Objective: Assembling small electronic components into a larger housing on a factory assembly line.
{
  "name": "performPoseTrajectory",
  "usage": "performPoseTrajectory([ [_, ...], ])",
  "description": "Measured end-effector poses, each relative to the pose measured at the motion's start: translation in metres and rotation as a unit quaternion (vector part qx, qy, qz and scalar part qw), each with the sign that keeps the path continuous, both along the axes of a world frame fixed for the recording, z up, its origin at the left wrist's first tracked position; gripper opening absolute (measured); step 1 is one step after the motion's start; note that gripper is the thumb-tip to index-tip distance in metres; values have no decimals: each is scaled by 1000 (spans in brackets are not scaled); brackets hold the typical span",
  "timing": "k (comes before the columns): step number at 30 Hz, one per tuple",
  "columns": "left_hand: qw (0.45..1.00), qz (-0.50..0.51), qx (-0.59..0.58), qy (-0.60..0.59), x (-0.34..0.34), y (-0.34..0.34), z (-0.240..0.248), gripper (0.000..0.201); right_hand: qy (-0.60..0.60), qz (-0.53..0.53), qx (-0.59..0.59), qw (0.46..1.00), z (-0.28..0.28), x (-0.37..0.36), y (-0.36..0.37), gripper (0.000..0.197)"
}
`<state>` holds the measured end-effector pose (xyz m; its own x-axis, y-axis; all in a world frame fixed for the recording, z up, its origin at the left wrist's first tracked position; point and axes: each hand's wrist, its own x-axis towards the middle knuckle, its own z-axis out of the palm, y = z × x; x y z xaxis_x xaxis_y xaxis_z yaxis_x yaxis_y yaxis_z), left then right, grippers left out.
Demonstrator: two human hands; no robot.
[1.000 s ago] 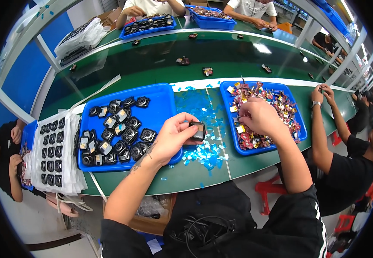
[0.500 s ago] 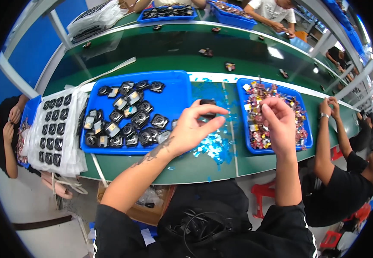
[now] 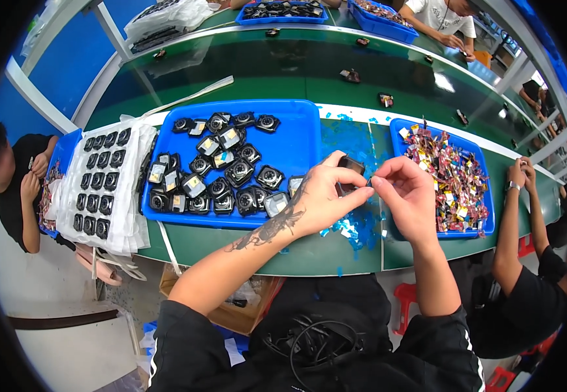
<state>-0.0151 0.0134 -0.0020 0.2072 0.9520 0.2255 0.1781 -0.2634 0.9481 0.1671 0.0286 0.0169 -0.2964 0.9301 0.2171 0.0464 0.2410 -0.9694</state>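
Observation:
My left hand (image 3: 329, 196) is closed round a dark, box-shaped part (image 3: 351, 166), mostly hidden behind the fingers. Thumb and forefinger of my right hand (image 3: 410, 196) are pinched together right at the left fingertips. Whatever lies in that pinch is too small to make out. Beside my left forearm a blue tray (image 3: 308, 130) holds many black square parts (image 3: 239, 171) with round centres, some showing a pale flat face. To the right of my right hand, another blue tray (image 3: 490, 215) is heaped with small reddish parts (image 3: 456, 186) bearing yellow and white bits.
Blue film scraps (image 3: 348, 230) lie scattered under my hands. Left stands a stack of white trays (image 3: 117, 215) with black parts in rows. Beyond a white rail runs a green belt (image 3: 283, 72) carrying a few small parts. Co-workers sit at left, right (image 3: 525, 294) and across.
My right hand has come left and down from over the reddish parts to meet my left hand. The whole view has shifted slightly, moving the trays rightward in the picture.

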Motion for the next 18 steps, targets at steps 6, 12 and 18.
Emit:
performPoseTrajectory([
  [6, 999, -6, 34, 21, 0, -1, -1, 13, -117, 28, 7, 993, 16, 6, 6, 8],
  [12, 997, -3, 57, 51, -1, 2, -3, 13, -235, 56, 71, 968, 28, 5, 7, 6],
  [18, 997, -2, 50, 55, 0, 2, -2, 13, -237, 54, 95, 965, 27, 6, 6, 5],
])
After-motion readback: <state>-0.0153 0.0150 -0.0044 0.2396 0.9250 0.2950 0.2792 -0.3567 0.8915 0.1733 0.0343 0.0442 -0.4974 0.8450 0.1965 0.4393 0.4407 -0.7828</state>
